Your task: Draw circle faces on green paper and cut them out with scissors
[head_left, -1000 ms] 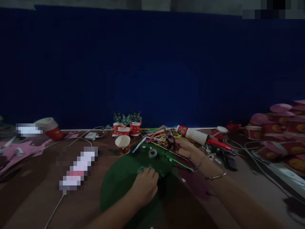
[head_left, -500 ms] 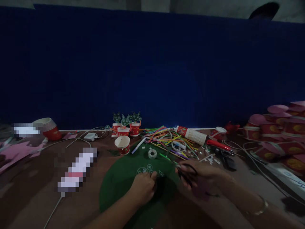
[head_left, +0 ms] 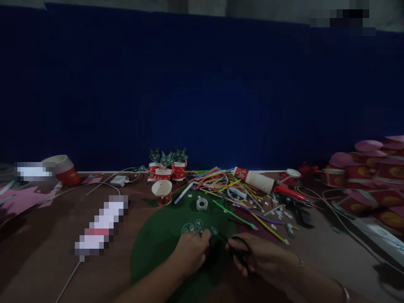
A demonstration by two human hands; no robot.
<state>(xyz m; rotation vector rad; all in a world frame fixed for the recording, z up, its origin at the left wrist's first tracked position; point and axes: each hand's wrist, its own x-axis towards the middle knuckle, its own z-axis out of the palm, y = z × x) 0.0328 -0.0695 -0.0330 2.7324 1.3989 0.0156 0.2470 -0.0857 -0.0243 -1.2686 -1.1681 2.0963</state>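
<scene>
My left hand (head_left: 193, 251) is closed in a pinch at the near part of a green sheet (head_left: 151, 244) with a rounded edge. Small shapes are drawn in white outline beside my knuckles. A pair of black-handled scissors (head_left: 240, 251) is in my right hand (head_left: 261, 254), fingers through the loops. The dark blades point left toward my left hand; whether they touch the sheet cannot be seen. A roll of clear tape (head_left: 202, 204) lies on the sheet's far part, and a white marker (head_left: 183, 192) rests at its upper left.
Colourful pipe cleaners (head_left: 217, 179) lie in a heap at the back. A paper cup (head_left: 162, 192) stands before several cups with green animal faces. Stacked cups (head_left: 255, 179) lie beside a red-handled tool (head_left: 288, 192). Red and pink cups (head_left: 372, 176) pile up at right.
My right hand has brought the scissors down and left, nearer my left hand, uncovering green and yellow pipe cleaners behind it. My left hand has barely moved.
</scene>
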